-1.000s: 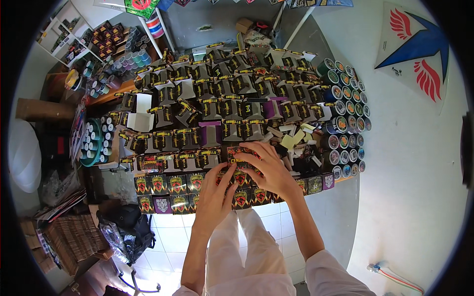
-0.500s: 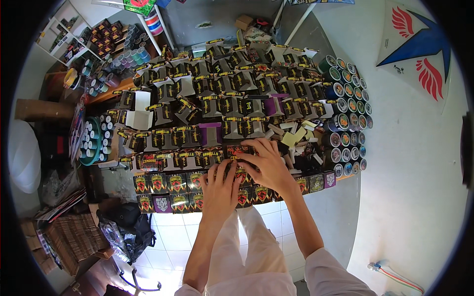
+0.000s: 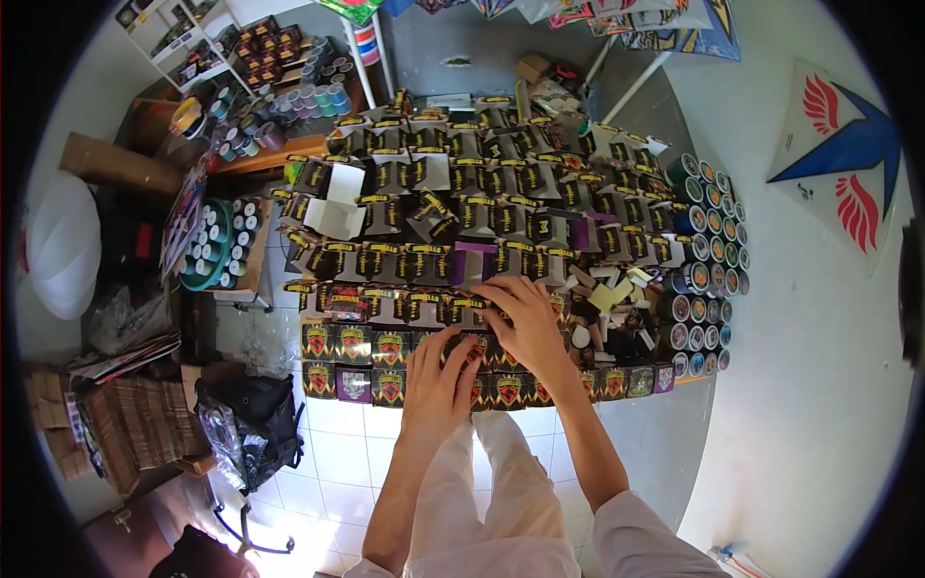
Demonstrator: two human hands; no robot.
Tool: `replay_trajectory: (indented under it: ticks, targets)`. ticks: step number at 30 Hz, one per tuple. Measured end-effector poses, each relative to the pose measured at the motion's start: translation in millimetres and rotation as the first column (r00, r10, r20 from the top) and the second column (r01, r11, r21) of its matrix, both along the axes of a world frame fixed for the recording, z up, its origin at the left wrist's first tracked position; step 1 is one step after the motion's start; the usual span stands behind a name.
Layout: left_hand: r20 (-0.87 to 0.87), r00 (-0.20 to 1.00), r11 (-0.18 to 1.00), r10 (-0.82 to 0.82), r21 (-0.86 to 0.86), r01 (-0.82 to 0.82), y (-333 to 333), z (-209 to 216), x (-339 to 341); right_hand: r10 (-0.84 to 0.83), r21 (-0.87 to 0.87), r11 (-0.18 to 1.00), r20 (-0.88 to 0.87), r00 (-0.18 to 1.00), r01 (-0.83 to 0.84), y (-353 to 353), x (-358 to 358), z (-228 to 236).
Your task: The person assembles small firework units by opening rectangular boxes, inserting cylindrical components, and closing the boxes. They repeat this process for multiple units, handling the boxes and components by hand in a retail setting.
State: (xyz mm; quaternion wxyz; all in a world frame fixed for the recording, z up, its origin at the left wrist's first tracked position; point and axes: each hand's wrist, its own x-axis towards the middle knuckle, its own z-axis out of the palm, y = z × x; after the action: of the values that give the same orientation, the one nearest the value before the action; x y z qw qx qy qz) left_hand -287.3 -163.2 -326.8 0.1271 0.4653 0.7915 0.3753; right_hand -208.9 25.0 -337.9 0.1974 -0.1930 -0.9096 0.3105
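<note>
Rows of small black cardboard boxes with yellow lettering and shield designs cover the table in front of me. My left hand point(image 3: 438, 378) rests over the closed boxes point(image 3: 389, 352) of the near rows, its fingers apart and bent downward. Farther up, my right hand point(image 3: 525, 323) reaches leftward over a row of boxes with raised flaps point(image 3: 414, 306), fingers spread and fingertips at the flaps. It covers the boxes beneath it. Just beyond those fingertips stands an open purple box point(image 3: 473, 262). I see nothing lifted in either hand.
Behind are several rows of open boxes point(image 3: 390, 214), one with a white flap point(image 3: 337, 220). Loose papers and small pieces point(image 3: 612, 299) lie right of my hand, beside stacked round tubs point(image 3: 696, 279). A green basin of white-capped containers point(image 3: 220, 246) and a black backpack point(image 3: 252, 429) are left.
The whole view has shifted, so the table sits farther right in the picture. Against the boxes, both hands have moved left, and my right hand now reaches the flaps near the purple box.
</note>
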Motion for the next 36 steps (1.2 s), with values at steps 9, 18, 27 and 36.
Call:
replay_trajectory:
  ticks: [9,18,27,36]
  targets:
    - [-0.004,0.992,0.982,0.129,0.140,-0.127,-16,30,-3,-0.141,-0.376,0.918,-0.020,0.990,0.124,-4,-3,51]
    - [0.255,0.959,0.944,-0.122,0.330,0.032,-53,156,9,-0.168,-0.715,0.696,-0.247,0.954,-0.063,-53,35,226]
    - [0.419,0.891,0.826,-0.175,0.556,-0.099,-99,278,49,0.311,-0.288,0.850,-0.402,0.861,-0.441,-106,113,323]
    - [-0.135,0.990,0.788,-0.048,0.603,0.120,-115,326,84,-0.061,-0.315,0.948,-0.328,0.943,-0.048,-147,161,313]
